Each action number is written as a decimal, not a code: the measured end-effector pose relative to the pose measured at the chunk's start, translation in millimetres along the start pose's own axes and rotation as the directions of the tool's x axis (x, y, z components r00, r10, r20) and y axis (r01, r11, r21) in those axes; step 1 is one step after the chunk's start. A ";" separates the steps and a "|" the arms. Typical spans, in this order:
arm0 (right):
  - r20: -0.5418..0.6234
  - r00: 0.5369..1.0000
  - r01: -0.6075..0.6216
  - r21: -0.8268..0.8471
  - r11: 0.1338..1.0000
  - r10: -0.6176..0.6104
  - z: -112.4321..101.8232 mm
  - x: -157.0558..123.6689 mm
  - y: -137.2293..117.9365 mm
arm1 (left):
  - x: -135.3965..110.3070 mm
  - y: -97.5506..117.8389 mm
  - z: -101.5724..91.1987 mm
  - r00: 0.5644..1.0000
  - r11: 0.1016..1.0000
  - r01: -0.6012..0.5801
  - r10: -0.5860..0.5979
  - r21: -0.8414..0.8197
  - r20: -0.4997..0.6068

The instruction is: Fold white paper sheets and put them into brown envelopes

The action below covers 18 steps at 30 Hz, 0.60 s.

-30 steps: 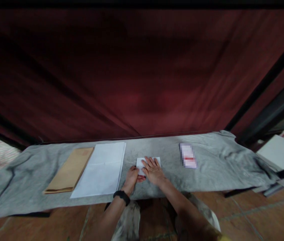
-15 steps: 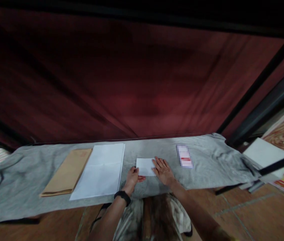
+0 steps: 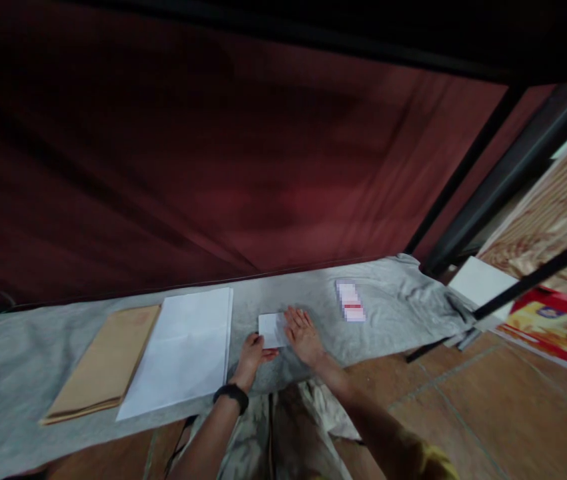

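Note:
A small white piece of paper (image 3: 271, 329), apparently folded, lies on the grey cloth in front of me. My left hand (image 3: 253, 355), a black band on its wrist, grips the near left corner with the thumb on top and fingers stretched out by the near edge. Flat over the right edge rests my right hand (image 3: 303, 335), its fingers extended and holding nothing. To the left is a stack of large white sheets (image 3: 183, 350), which partly overlaps a pile of brown paper envelopes (image 3: 106, 357).
Grey cloth (image 3: 388, 303) covers the narrow bench. A blurred-out pink and white item (image 3: 351, 301) lies to the right. Dark red fabric (image 3: 273, 200) hangs behind, framed by black bars. A red and yellow printed box (image 3: 558, 327) stands at the right.
The view has turned to the right, so the bench things sit further left. My right hand still lies on the paper's right side, with the left hand holding the left corner.

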State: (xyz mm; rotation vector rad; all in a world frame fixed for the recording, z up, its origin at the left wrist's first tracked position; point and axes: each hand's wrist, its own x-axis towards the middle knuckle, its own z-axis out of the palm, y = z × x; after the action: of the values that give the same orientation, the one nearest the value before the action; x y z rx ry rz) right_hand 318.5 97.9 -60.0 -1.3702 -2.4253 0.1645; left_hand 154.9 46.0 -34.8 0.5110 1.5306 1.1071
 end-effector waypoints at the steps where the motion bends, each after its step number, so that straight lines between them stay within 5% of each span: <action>1: 0.015 1.000 0.013 0.015 1.000 -0.014 2.0 2.3 -7.9 | 0.2 0.3 0.0 1.000 1.000 -0.001 0.001 0.010 0.003; 8: 0.105 0.994 0.032 0.016 0.999 -0.034 12.7 1.6 -22.2 | 8.4 -1.2 3.7 0.999 0.992 0.024 -0.021 0.124 -0.026; 18: -0.087 0.984 -0.159 -0.028 0.987 0.156 11.2 -25.0 17.7 | 5.1 -7.2 7.6 0.996 0.981 -0.019 0.034 0.192 -0.079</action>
State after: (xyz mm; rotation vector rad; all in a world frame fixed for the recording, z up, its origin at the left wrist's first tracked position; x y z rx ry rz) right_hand 340.5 86.8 -81.3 -1.5534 -2.2607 0.1013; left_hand 162.3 49.5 -43.1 0.6244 1.7172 1.0169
